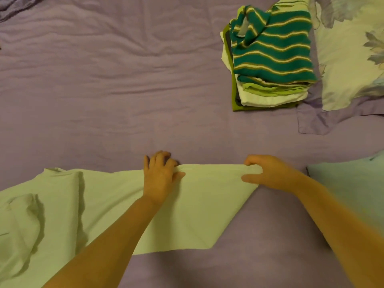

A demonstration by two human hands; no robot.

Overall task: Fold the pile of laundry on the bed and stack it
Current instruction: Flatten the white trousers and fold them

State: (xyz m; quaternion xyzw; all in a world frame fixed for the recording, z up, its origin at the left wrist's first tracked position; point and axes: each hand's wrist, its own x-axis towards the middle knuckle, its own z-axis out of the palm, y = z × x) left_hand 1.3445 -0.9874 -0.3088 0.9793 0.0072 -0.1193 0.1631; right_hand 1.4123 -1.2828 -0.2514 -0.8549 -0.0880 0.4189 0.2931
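Two bare arms reach out from the bottom of the view, one hand on each. Under them lies one pale green cloth [197,206], spread flat on the bed [116,96]. Its left part is bunched into soft lumps, and its right part is smooth with a slanted edge.

The left hand [160,175] sits on the far edge of the cloth near the middle. Its fingers are curled over that edge and its thumb presses from the side, so it grips the cloth. The right hand [268,173] pinches the far right corner of the same cloth between thumb and fingers. The edge between the two hands is pulled straight.

Just beside the right arm, at the right edge of the view, is one pale blue piece of cloth [351,183], only partly seen.

Farther away, at the upper right, stands one stack of folded clothes [268,88]. On top is one green top with thin pale stripes [276,53]. Below it are pale green, white and dark green layers, too squashed to count well.

The stack touches one flowered pillow [349,59] on its right. In the far left corner is one crumpled purple cloth [14,7].
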